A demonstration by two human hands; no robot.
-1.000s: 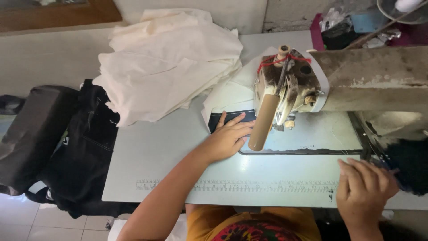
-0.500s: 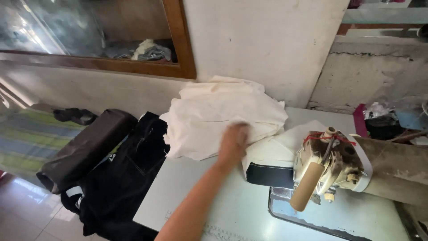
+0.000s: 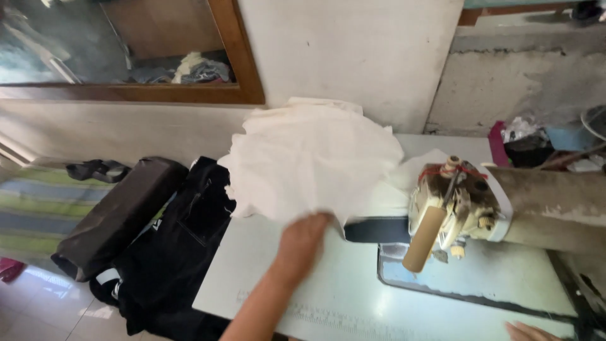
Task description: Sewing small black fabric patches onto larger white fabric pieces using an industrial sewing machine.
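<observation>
Your left hand (image 3: 302,243) is reaching into the cream fabric pile (image 3: 312,158) at frame centre on the worktop (image 3: 265,278); its fingers are hidden beneath the cloth, so I cannot tell their state. Your right hand (image 3: 527,331) is barely showing at the lower right edge.

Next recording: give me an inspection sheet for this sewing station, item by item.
Surface: pale sewing table, mostly bare in front.
Job's things: heap of cream fabric; dark strip beside the sewing machine.
Clutter: black bags off the table's left edge.
Hands: left hand at the heap's near edge; right hand barely in view at the table's front.
Cables: nothing seen.
Surroundings: plaster wall, wood-framed window.
</observation>
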